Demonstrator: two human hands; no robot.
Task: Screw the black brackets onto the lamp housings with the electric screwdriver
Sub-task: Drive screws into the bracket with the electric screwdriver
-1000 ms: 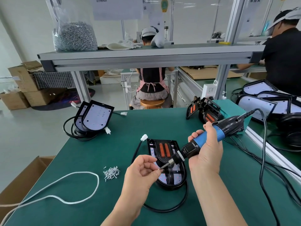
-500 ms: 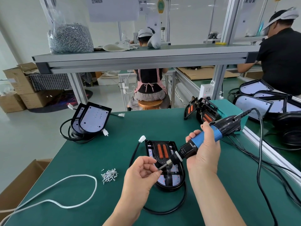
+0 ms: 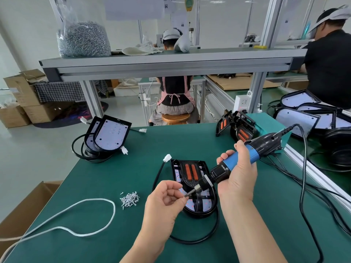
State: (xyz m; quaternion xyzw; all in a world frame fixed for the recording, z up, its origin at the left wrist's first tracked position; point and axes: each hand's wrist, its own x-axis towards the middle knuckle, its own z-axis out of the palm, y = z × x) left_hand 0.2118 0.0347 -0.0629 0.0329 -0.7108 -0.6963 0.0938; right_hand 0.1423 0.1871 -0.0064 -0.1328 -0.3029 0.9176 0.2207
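Note:
A black lamp housing (image 3: 190, 173) with two orange strips lies on the green table (image 3: 171, 141) in front of me, a black bracket across its near half. My right hand (image 3: 237, 175) grips the blue and black electric screwdriver (image 3: 245, 158), held tilted above the housing with its bit pointing down-left. My left hand (image 3: 165, 202) has its curled fingertips at the bit's tip; whether they hold a screw is hidden. A small pile of silver screws (image 3: 130, 199) lies left of the housing.
Two lamp housings (image 3: 108, 135) with coiled cable lean at the table's far left. More housings with orange strips (image 3: 237, 126) stand at the far right. A white cord (image 3: 79, 217) loops at the near left, a cardboard box (image 3: 28, 204) beside the table. People work behind.
Both hands keep their pose at the screwdriver bit. The view has shifted slightly; nothing on the table has moved.

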